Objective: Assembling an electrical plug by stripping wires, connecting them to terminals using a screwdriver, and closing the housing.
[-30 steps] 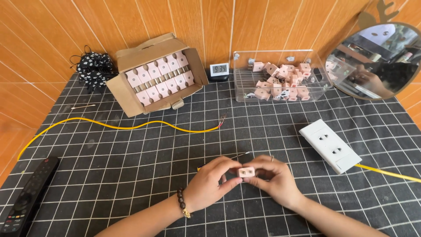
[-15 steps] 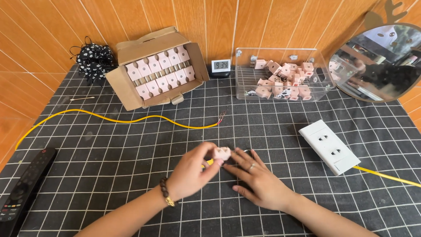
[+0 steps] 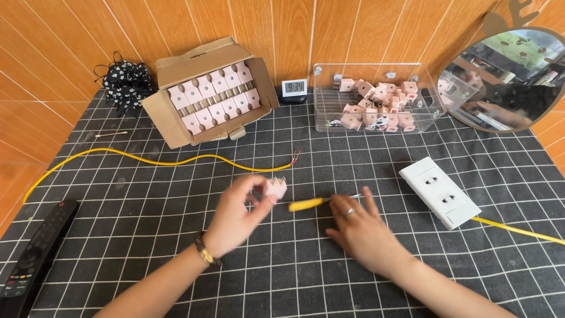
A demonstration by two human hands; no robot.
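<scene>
A small pink plug (image 3: 275,188) is pinched between the thumb and fingertips of the left hand (image 3: 238,215) just left of the frame's centre, raised a little above the black gridded mat (image 3: 147,235); its metal prongs appear to point upward, though motion blur makes this uncertain. The right hand (image 3: 362,227) is laid flat and open to the right of centre, its fingers resting over the shaft of a yellow-handled screwdriver (image 3: 315,203) that lies on the mat between the two hands; nothing is grasped by it. A yellow cable (image 3: 176,160) is run across the left half of the frame, and its bared end (image 3: 296,158) lies just above the plug. In the upper left, a cardboard box (image 3: 206,94) packed with rows of pink plugs is seen; in the upper right, a clear bin (image 3: 376,97) of loose ones. A white socket strip (image 3: 439,192) sits at the right, and a remote control (image 3: 35,253) at the lower left. The plug could be dropped, since it is held only by fingertips. The screwdriver could be rolled away under the flat palm, and the fine bared wire strands could be bent if brushed.
</scene>
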